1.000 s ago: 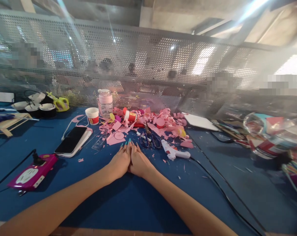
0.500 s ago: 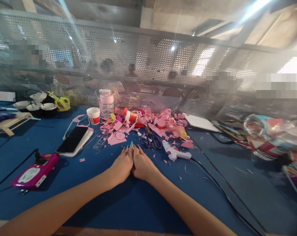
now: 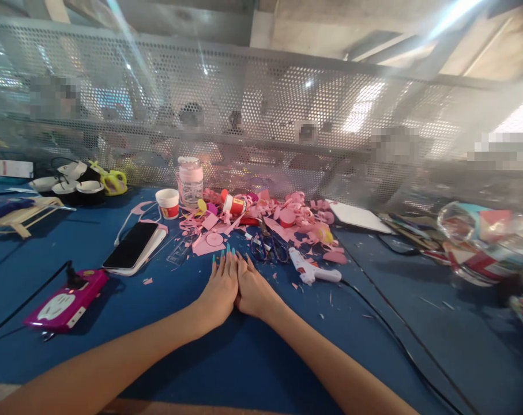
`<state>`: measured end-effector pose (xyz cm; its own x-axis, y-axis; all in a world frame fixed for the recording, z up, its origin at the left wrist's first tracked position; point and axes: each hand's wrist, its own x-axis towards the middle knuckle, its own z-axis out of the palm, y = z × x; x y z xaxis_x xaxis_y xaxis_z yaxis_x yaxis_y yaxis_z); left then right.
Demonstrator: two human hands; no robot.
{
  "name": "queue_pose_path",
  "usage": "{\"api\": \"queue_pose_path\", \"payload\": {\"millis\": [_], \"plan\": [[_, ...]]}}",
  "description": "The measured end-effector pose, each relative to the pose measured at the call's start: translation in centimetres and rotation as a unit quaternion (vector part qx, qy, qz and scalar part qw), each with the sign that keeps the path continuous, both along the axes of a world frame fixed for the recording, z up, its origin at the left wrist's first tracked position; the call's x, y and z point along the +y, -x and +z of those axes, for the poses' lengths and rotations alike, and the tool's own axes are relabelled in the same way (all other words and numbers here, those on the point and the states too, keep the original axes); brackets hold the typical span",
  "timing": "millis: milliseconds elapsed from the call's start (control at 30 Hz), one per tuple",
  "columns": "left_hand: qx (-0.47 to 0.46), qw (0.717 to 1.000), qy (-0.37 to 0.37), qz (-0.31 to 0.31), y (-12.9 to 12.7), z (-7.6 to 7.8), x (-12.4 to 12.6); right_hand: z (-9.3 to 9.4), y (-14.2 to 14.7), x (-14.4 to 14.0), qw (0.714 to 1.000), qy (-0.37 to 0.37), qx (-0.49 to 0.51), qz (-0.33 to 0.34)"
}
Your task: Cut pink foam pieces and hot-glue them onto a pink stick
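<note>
Lying flat and empty, the left hand (image 3: pixel 220 291) and right hand (image 3: pixel 253 290) press side by side on the blue table (image 3: pixel 226 357) — fingers straight. Just beyond the fingertips sit pink paper scraps (image 3: pixel 209 242) and scissors (image 3: pixel 267 249) — a glue gun (image 3: pixel 313 268) lies to the right.

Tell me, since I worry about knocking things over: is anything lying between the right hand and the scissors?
Nothing visible does. The right hand lies flat on the blue table, pressed against the left hand. The scissors lie just beyond its fingertips, with only bare cloth and tiny pink scraps nearby.
</note>
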<state>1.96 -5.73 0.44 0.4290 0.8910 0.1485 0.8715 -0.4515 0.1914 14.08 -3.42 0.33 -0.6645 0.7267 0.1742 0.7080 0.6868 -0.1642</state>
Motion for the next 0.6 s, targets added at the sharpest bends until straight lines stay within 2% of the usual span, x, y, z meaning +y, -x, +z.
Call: {"api": "queue_pose_path", "payload": {"millis": [267, 600], "plan": [[0.052, 0.998, 0.02, -0.027, 0.3, 0.6, 0.3, 0.2, 0.1, -0.3, 1.0, -0.018, 0.002, -0.011], [0.045, 0.998, 0.02, -0.024, -0.4, 1.3, -1.1, 0.3, -0.6, -1.4, 1.0, -0.005, 0.018, -0.008]]}}
